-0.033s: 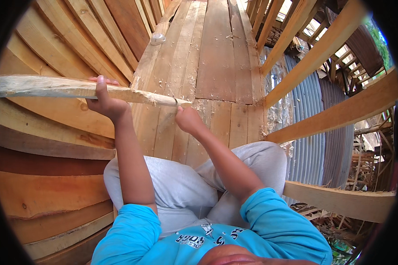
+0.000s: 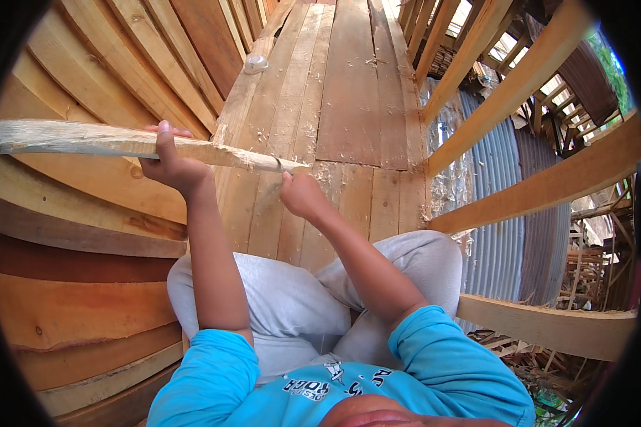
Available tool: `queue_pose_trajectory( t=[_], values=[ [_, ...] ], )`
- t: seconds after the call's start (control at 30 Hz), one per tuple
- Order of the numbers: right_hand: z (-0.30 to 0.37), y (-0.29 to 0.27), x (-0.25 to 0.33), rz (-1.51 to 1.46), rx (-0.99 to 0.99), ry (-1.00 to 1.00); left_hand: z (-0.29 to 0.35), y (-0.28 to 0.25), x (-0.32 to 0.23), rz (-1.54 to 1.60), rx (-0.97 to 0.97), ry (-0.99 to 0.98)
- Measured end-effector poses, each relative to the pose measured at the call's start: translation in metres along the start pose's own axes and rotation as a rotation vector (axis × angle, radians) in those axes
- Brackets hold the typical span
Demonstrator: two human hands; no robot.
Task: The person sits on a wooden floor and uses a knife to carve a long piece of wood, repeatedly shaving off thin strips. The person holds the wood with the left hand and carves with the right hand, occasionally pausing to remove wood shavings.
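The left hand point(image 2: 172, 162) grips the long pale piece of wood point(image 2: 71, 136) near its middle, thumb laid across it; the piece extends leftward from that hand and tapers rightward. The right hand point(image 2: 301, 191) is curled closed just below the tapered end, its contents too small to tell. Below lies the plank floor point(image 2: 349, 114).

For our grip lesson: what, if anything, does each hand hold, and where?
Left hand: the long, pale wooden piece, around its middle. Right hand: closed beside the wood's narrow end; contents unclear.
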State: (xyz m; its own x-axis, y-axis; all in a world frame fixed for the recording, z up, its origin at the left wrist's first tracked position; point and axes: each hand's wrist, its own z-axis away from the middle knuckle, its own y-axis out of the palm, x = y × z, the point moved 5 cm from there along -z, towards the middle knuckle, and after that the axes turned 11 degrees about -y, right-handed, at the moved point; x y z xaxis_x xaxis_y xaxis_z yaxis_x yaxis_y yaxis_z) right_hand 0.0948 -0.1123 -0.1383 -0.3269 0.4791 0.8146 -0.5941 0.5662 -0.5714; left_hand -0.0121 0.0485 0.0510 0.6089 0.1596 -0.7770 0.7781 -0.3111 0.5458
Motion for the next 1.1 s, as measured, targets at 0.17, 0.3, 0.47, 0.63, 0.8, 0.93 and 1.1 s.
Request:
queue_pose_trajectory(
  t=[0.17, 0.3, 0.47, 0.63, 0.8, 0.93, 1.1],
  values=[
    [-0.004, 0.003, -0.009, -0.044, -0.056, 0.001, 0.006, 0.002, -0.003, -0.031, -0.057, 0.02],
    [-0.015, 0.003, -0.057, -0.116, -0.022, 0.127, 0.008, 0.008, -0.005, -0.04, -0.089, 0.017],
    [0.004, 0.005, 0.026, -0.054, -0.02, -0.161, 0.004, -0.005, -0.004, -0.062, -0.118, 0.016],
    [-0.004, 0.009, -0.004, -0.075, -0.096, -0.115, 0.017, 0.003, -0.005, -0.104, -0.223, -0.053],
    [-0.009, 0.008, -0.032, -0.26, 0.075, 0.237, 0.016, -0.003, -0.009, -0.095, -0.194, -0.024],
    [-0.001, 0.01, 0.022, -0.072, -0.064, -0.146, 0.011, -0.008, -0.004, 0.03, -0.037, 0.016],
    [-0.021, 0.01, -0.054, -0.051, -0.072, 0.025, 0.017, 0.004, -0.008, -0.072, -0.011, 0.104]
  ],
)
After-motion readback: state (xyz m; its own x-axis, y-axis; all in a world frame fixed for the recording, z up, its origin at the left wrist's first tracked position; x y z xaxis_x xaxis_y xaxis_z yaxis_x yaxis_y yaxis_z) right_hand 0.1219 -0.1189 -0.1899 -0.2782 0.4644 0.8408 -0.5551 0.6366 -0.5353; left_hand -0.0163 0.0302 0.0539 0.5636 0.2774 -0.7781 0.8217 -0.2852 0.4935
